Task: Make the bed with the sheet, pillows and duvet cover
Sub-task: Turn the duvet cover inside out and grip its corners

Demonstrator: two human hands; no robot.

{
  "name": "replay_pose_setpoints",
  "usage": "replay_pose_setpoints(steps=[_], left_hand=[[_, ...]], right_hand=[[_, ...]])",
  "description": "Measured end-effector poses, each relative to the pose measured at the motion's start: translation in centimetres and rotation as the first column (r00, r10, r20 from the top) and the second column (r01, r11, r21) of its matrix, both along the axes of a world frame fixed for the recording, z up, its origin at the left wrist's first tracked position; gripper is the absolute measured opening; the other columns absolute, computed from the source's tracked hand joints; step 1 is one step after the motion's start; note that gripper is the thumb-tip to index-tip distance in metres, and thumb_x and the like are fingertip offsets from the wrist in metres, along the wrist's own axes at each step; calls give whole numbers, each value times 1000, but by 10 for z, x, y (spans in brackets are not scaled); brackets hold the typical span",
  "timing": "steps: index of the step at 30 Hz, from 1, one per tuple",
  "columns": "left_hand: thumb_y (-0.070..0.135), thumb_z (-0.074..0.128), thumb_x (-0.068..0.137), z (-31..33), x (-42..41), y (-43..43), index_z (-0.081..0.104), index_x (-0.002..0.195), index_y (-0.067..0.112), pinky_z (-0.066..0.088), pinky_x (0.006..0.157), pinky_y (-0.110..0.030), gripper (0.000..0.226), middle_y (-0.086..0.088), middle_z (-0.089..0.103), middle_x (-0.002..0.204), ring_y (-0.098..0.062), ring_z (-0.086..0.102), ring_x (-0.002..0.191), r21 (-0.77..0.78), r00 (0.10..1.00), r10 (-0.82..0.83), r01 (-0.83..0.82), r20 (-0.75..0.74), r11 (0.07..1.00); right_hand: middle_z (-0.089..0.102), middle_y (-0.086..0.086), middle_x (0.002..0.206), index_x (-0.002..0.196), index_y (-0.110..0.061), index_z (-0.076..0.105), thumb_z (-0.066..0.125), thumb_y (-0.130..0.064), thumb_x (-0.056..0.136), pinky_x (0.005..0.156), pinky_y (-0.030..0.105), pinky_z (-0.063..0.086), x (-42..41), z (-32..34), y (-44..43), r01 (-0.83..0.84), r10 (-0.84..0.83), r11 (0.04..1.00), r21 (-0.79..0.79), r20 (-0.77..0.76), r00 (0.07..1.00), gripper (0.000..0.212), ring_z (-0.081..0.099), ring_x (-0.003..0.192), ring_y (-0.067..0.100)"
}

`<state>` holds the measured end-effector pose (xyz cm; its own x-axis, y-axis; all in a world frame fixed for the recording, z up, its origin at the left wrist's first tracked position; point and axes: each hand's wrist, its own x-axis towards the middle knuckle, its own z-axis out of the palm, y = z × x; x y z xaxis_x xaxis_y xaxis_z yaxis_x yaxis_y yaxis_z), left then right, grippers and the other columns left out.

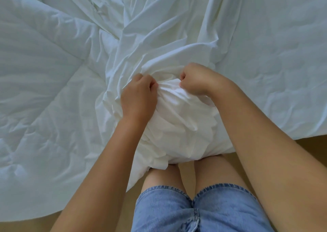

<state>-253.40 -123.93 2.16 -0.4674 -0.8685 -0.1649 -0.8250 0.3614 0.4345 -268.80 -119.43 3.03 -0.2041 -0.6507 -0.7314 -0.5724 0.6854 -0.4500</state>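
Head view, room side only: plain tan floor (321, 145), smooth, matte, one even colour. I see it as a wedge at the right edge, a thin strip in the bottom-left corner and small patches low in the centre. Light reads soft and diffuse. There's a cool bluish cast across the upper frame and a warmer tone down at floor level. Shadows on the floor are faint and soft-edged.

Both arms bare, reaching fwd & down, elbows bent. L hand (139, 95) knuckles up, fingers curled, pinching bunched white cloth (177, 122). R hand (194, 80) in a fist near it, gripping same cloth. Hands apart, not touching.
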Motion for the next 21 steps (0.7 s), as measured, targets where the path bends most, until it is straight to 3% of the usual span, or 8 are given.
replay_pose_setpoints(steps=[2, 5, 8, 11, 14, 17, 21], left_hand=[[17, 64, 85, 1, -1, 15, 61, 88, 5, 47, 68, -37, 13, -3, 58, 78, -24, 56, 74, -66, 995, -26, 20, -99, 998], [28, 75, 76, -3, 4, 46, 64, 82, 2, 46, 62, -33, 29, -8, 61, 74, -27, 56, 68, -60, 963, -225, 218, -145, 974], [23, 78, 74, -14, 20, 54, 68, 75, 2, 51, 72, -38, 24, -11, 62, 71, -31, 57, 66, -103, 924, -363, 352, -122, 930], [10, 73, 78, -17, 29, 50, 66, 65, 1, 52, 78, -43, 17, -10, 60, 63, -30, 55, 59, -143, 901, -417, 400, -118, 905], [7, 76, 75, -13, 43, 36, 66, 66, 1, 51, 86, -46, 15, -11, 60, 63, -30, 58, 63, -97, 848, -529, 524, -36, 846], [7, 76, 76, -6, 60, 9, 66, 67, 1, 51, 75, -44, 15, -12, 61, 65, -33, 59, 67, -38, 832, -549, 553, 83, 832], [23, 56, 90, -3, 43, -2, 65, 86, 15, 35, 85, -36, 13, -2, 62, 87, -27, 55, 89, 78, 767, -557, 565, 319, 822]], right_hand=[[44, 6, 65, 65, -10, 48, 48, -5, 89, 45, 27, 25, 0, 1, -2, -20, 21, 999, 27, -28, 999, 24, 44, 63, 22], [44, 4, 64, 61, -12, 46, 51, -10, 90, 46, 24, 27, 3, -1, 2, 79, -81, 996, 36, 52, 995, 29, 46, 70, 23], [45, -5, 63, 61, -21, 44, 57, -32, 90, 49, 22, 29, 7, -6, 13, 253, -259, 966, 57, 154, 954, 34, 45, 59, 12], [39, -3, 62, 62, -18, 39, 58, -35, 90, 48, 23, 26, 12, -19, 22, 230, -236, 971, 68, 96, 967, 38, 38, 54, 12], [41, 3, 65, 69, -10, 43, 58, -26, 90, 54, 27, 30, 12, -29, 26, 389, -385, 916, -92, 67, 921, 30, 41, 62, 19], [43, 6, 69, 76, -11, 48, 63, -24, 86, 58, 29, 33, 16, -32, 27, 513, -493, 845, -150, 152, 856, 23, 42, 64, 17], [43, -2, 63, 69, -13, 44, 62, -27, 85, 54, 30, 31, 23, -33, 20, 390, -398, 889, -240, 15, 917, 28, 39, 58, 14]])
